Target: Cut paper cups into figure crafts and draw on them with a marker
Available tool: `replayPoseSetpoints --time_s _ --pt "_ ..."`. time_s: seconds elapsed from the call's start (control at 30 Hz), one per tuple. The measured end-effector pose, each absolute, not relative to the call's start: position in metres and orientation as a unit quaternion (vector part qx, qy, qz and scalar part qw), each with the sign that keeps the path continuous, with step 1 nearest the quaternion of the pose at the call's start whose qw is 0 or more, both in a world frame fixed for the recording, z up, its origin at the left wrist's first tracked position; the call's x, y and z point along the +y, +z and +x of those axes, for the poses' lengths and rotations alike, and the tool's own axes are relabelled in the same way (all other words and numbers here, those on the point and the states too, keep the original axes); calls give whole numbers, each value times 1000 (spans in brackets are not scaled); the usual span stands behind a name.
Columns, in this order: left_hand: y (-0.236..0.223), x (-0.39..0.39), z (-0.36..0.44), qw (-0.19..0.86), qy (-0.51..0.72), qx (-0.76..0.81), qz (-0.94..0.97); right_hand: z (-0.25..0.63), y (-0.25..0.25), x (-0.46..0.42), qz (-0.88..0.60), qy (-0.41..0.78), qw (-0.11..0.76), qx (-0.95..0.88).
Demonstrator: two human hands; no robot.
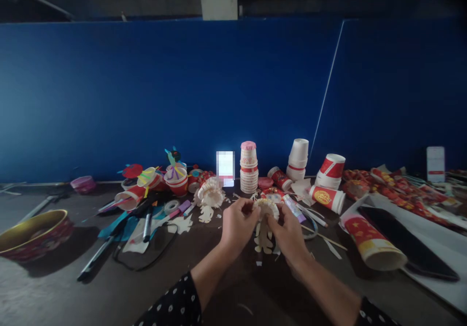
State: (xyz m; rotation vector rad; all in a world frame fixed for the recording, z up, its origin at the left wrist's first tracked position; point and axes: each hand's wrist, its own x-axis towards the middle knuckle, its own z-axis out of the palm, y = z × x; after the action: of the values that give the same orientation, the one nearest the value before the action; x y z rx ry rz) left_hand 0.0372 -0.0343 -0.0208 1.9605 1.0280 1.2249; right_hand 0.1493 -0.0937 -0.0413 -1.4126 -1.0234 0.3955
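Both your hands are on a cream paper cutout (263,241) with a ruffled top, out in front of you over the middle of the tabletop (219,297), well short of its far edge. Your left hand (238,221) pinches the ruffled rim from its left side, fingertips curled in. Your right hand (292,231) grips the same rim from the right, its thumb pressed on the front. The scalloped lower part hangs out below your fingers; whether it touches the tabletop you can't tell from here.

Left of your left hand sits a similar ruffled cutout (209,194), nearer the far edge. Along that edge, in front of the blue partition (233,87), you have a lit screen (225,168), a tall cup stack (249,170) with a pink top, and a white cup stack (298,158) to its right. A glue stick (293,208) lies just beyond your right hand.

Toward the tabletop's right end, a dark phone (404,243) rests on a white sheet-like surface (441,253), with a red and yellow paper cup (372,243) lying on its side against it. Red scraps (412,194) spread behind them toward the far edge. On your left are a roll of tape (171,206), a black marker (147,226) and, farthest out, a gold-lined bowl (36,233).
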Motion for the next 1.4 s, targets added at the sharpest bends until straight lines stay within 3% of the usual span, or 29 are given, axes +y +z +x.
replayPoseSetpoints --time_s 0.13,0.27,0.5,0.77,0.97,1.23,1.4 --pt "-20 -36 37 274 457 404 744 149 -39 -94 -580 212 646 -449" --pt "-20 -38 36 269 449 394 755 153 -41 -92 -586 179 641 -463" --pt "-19 -39 36 310 444 336 771 155 -43 -91 -591 171 628 -477" --pt "-19 -36 34 244 454 348 783 154 -35 -94 -558 227 660 -448" --pt "-20 -37 34 207 457 319 804 158 -39 -93 -563 195 625 -505" --pt "-16 -38 35 297 419 331 791 162 -41 -91 -579 183 613 -505" --pt "-17 -33 34 283 437 318 792 157 -33 -95 -576 204 632 -477"
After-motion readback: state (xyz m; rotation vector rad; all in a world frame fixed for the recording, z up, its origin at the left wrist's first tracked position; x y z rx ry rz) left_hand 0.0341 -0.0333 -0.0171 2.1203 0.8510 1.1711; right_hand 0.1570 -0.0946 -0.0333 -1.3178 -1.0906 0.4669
